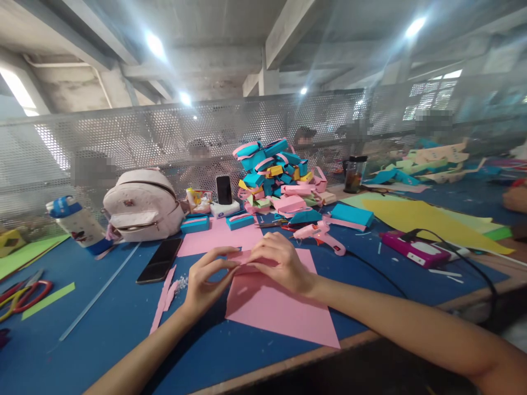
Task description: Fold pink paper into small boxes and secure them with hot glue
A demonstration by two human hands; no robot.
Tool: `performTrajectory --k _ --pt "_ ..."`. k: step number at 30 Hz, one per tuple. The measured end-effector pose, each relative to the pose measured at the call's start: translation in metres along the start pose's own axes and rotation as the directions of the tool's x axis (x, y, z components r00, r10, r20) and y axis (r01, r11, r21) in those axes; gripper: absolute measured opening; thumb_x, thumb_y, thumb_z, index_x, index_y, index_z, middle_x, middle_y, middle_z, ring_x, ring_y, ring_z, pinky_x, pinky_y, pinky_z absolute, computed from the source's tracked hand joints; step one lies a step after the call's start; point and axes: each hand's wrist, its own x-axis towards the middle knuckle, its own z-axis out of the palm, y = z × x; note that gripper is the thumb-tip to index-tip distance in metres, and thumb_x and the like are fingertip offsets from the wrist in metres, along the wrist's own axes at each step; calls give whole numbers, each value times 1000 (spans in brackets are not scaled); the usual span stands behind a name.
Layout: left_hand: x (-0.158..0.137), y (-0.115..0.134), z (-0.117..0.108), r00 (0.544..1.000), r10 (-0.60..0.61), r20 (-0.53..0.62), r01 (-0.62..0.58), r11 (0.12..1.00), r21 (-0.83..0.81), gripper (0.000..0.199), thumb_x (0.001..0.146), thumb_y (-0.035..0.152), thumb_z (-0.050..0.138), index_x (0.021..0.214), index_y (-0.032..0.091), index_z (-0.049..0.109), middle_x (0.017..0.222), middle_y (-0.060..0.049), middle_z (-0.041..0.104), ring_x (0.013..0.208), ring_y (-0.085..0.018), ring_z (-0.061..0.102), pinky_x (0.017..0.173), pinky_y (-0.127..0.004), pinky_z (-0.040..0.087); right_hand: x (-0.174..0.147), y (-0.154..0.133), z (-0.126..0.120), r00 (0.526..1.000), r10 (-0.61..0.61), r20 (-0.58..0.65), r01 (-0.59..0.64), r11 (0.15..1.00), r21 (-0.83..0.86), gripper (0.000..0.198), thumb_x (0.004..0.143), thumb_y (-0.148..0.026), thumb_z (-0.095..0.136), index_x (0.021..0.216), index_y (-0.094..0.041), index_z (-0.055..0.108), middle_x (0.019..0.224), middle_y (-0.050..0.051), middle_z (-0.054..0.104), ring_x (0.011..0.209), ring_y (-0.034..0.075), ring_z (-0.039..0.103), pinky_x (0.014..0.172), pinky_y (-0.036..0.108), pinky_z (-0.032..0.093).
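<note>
My left hand (209, 277) and my right hand (282, 263) meet over the blue table, thumbs and fingertips pinching a pink piece of paper (248, 269) between them. Whether this piece is the folded upper edge of the sheet below or a separate strip, I cannot tell. Under my right hand lies a flat pink paper sheet (284, 315), reaching toward the table's front edge. Just beyond my hands is another pink sheet (222, 236). A pink glue gun (321, 236) lies to the right of my right hand. Torn pink scraps (164, 299) are left of my left hand.
A heap of blue, pink and yellow paper boxes (284, 175) stands against the mesh partition (164, 126). Around it are a backpack (142, 206), dark phone (160, 261), tumbler (80, 227), scissors (28, 293), purple device (414, 249) and yellow sheets (428, 222). People sit beyond the mesh.
</note>
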Motion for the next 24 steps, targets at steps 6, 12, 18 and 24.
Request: performTrajectory --k 6,12,18,24 --pt "1 -1 -3 999 41 -28 -41 999 -6 10 87 15 63 87 22 71 106 -8 72 98 -20 70 86 -30 56 -1 4 -1 1000 10 -4 -10 1000 -6 7 91 -24 66 85 -22 69 85 2 73 82 19 59 79 36 39" --pt "0 -4 -4 998 44 -38 -44 999 9 12 86 12 63 88 21 71 107 -7 71 98 -18 69 87 -27 54 0 7 -3 1000 17 10 -17 1000 -17 9 93 -25 63 87 -23 70 87 2 73 84 20 59 80 37 39" --pt "0 -9 -4 998 3 -65 -2 1000 18 11 87 13 64 88 22 70 108 -7 71 99 -17 68 87 -27 53 0 4 -3 999 -38 -29 37 999 -33 12 92 -16 63 93 -25 71 86 2 73 83 20 57 78 37 41" --pt "3 -7 -6 998 0 -68 1 1000 16 12 88 13 63 88 21 71 107 -7 72 101 -17 68 88 -28 53 -2 1 -3 993 -118 -15 117 992 -52 12 92 -14 64 93 -24 70 86 0 74 80 18 55 77 37 39"
